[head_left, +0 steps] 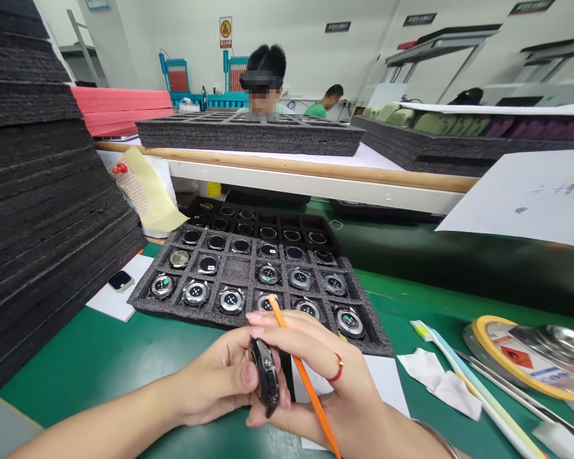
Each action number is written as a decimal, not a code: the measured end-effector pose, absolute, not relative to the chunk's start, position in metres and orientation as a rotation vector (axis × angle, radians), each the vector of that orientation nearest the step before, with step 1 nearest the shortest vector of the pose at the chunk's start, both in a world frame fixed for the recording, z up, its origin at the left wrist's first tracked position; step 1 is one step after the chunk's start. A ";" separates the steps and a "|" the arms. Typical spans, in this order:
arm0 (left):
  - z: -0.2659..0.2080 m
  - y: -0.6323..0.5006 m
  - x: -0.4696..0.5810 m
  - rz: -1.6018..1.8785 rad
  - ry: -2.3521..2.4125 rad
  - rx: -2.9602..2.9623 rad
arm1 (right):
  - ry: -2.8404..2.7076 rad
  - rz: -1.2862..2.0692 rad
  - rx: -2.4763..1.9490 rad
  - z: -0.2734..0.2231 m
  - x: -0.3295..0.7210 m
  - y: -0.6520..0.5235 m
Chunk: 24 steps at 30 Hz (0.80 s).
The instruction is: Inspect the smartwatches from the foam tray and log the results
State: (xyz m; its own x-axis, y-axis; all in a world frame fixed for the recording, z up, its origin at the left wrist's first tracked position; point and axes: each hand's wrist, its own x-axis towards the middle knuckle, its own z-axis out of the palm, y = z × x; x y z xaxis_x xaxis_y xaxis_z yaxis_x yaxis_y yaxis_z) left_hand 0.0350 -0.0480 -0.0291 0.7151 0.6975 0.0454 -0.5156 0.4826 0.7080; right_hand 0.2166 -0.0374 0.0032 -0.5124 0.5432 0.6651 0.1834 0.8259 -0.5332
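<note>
A dark round watch case (266, 376) is held on edge in front of me, its side button facing up toward the camera. My left hand (215, 376) grips it between thumb and fingers. Closed around an orange plastic spudger (310, 389), my right hand (337, 376) also steadies the watch case with its fingertips. The spudger slants up to the left, its tip over the near row of a black foam tray (374, 328). Several watch cases lie in the tray's compartments, many with their sensor backs up. One compartment (238, 270) in the second row has no watch.
Stacked black foam (52, 191) rises on the left, beside a small square watch (120, 281) on white paper. Right are a toothbrush (478, 389), crumpled tissue (440, 379), tweezers and a yellow-rimmed round container (521, 357). A shelf (306, 182) crosses ahead; two people sit beyond.
</note>
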 end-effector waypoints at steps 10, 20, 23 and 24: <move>-0.036 -0.050 0.033 0.723 0.202 0.701 | -2.103 0.481 -0.519 0.005 0.217 -0.038; -0.027 -0.051 0.037 0.791 0.354 0.692 | -2.083 0.418 -0.537 0.001 0.215 -0.035; -0.022 -0.054 0.040 0.906 0.473 0.646 | -2.099 0.369 -0.567 -0.002 0.217 -0.033; -0.021 -0.055 0.040 0.931 0.497 0.637 | -2.103 0.364 -0.571 -0.003 0.217 -0.032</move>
State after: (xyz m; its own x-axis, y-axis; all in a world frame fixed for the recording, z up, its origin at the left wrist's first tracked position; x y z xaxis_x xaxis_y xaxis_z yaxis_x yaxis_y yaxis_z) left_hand 0.0401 -0.0547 -0.0211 0.5099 0.8520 -0.1191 -0.5734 0.4398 0.6912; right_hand 0.2166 -0.0322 -0.0035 -0.4896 0.5249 0.6962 0.2604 0.8501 -0.4578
